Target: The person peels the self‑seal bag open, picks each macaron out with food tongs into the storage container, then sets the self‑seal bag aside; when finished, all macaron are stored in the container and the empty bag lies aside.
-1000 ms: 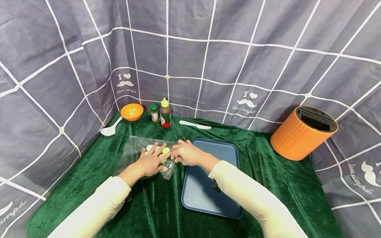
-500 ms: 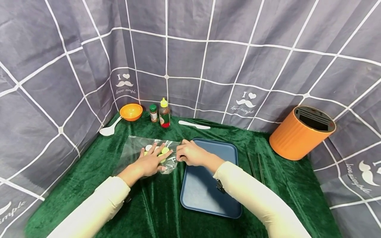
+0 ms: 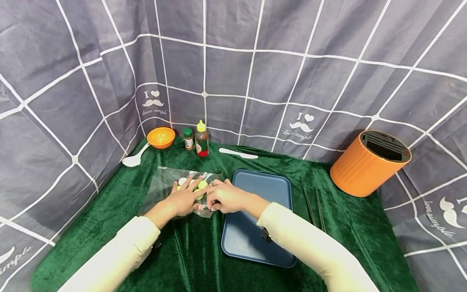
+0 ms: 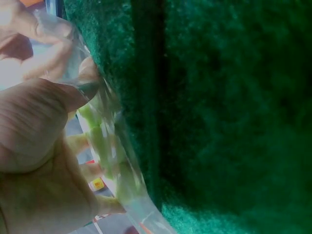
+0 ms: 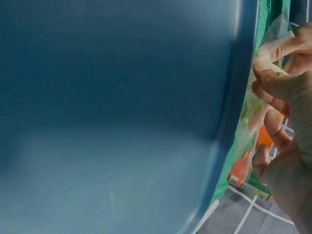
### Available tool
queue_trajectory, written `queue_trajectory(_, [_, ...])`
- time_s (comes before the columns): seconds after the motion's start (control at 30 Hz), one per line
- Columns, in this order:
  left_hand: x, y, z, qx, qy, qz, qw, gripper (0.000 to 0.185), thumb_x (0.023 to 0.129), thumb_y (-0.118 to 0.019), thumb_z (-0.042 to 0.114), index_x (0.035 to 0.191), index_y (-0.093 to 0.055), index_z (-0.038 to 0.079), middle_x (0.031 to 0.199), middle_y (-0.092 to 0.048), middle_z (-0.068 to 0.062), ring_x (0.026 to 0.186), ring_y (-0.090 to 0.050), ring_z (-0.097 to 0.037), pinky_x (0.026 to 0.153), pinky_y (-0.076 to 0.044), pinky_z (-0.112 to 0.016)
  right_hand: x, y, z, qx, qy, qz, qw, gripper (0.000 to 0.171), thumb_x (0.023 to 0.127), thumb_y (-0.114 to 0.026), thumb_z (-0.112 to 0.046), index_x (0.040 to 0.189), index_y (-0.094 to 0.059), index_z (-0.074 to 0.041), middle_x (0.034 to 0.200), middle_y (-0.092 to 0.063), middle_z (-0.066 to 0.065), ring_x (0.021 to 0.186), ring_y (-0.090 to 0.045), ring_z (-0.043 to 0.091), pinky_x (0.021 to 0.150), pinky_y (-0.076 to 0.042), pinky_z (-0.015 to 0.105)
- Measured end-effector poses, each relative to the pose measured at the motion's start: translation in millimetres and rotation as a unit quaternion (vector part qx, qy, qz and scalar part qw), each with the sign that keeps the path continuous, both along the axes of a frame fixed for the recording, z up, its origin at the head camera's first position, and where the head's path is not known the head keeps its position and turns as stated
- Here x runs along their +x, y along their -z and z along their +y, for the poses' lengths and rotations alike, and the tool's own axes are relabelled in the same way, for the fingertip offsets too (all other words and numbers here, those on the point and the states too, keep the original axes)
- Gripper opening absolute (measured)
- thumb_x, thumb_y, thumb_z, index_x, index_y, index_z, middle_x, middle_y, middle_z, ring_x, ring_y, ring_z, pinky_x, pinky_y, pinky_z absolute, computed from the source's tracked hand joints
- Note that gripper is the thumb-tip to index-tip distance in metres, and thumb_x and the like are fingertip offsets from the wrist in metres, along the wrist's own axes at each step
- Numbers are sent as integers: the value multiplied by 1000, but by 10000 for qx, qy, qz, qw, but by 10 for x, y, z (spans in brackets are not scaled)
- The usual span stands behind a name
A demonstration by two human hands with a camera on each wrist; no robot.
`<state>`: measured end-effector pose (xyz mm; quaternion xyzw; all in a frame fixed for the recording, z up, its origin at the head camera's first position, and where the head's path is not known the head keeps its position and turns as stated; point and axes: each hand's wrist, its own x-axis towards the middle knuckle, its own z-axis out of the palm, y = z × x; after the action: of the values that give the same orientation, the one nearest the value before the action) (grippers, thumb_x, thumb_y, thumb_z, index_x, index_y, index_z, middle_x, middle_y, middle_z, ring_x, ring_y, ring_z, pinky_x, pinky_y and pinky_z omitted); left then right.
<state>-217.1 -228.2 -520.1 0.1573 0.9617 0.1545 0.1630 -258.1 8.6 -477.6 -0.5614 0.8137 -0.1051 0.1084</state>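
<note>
Our left hand point(image 3: 184, 198) lies flat on the clear plastic bag point(image 3: 166, 186), fingers straight and a little spread, pressing it down over the green and pale round pieces point(image 3: 200, 187) inside. Our right hand point(image 3: 222, 197) has its fingers curled and pinches the right edge of the bag, just beside the left thumb — in the right wrist view the fingertips point(image 5: 273, 51) hold a strip of the clear film between them. The bag lies on the green worktop point(image 3: 189, 251), its right edge close to the left rim of the blue tray point(image 3: 281, 259).

For this step we think the left hand should keep a steady and even pressure, so that the pieces do not slide while the right fingers work along the edge. The pinch should be firm but small, because the film is thin and slippery and it can slip away or crumple. Moving slowly along the edge, without lifting the bag, seems safest.

Both forearms, in pale sleeves, come in low from the near side and meet over the bag; the left wrist is almost straight, the right wrist bends a little to the left.

Further away an orange bowl point(image 3: 161, 137) with a white spoon point(image 3: 133, 159) stands at the back left, then two small bottles point(image 3: 201, 138) and a white knife point(image 3: 238, 153). Dark chopsticks point(image 3: 314, 205) lie right of the tray, and an orange holder point(image 3: 368, 163) stands far right.
</note>
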Motion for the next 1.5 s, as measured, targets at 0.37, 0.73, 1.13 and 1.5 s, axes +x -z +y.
queue_trajectory(0.37, [-32, 88, -54, -19, 122, 174, 9998, 84, 106, -70, 49, 176, -25, 45, 189, -6, -6, 174, 1, -43, 126, -8, -89, 24, 1, 280, -136, -22, 78, 9999, 14, 102, -82, -17, 103, -87, -30, 110, -72, -14, 94, -43, 10, 79, -27, 31])
queue_trajectory(0.73, [9, -12, -93, 496, 189, 123, 9985, 90, 104, -71, 55, 177, -20, 46, 189, -6, -12, 173, -4, -48, 125, -8, -90, 37, 7, 250, 330, 1714, 612, 9827, 70, 96, -75, -72, 137, -79, -15, 144, -69, 2, 129, -59, 22, 104, -49, 58])
queue_trajectory(1.13, [-16, -397, -547, 840, 33, -593, 9947, 115, 98, -82, 53, 181, -9, 23, 184, -5, -29, 169, -4, -59, 126, -12, -87, 113, 30, 99, 1788, 2373, 334, 9543, 126, 76, -77, -92, 172, -44, -17, 184, -29, 8, 172, -20, 38, 120, -13, 95])
queue_trajectory(1.5, [-150, -306, -985, 1549, 397, -1184, 9800, 142, 82, -97, 52, 179, -3, 9, 186, 3, -26, 169, 8, -56, 127, 0, -84, 163, -2, -38, 2434, 2631, 605, 9316, 130, 73, -78, -92, 173, -41, -19, 185, -26, 7, 174, -11, 42, 120, -14, 95])
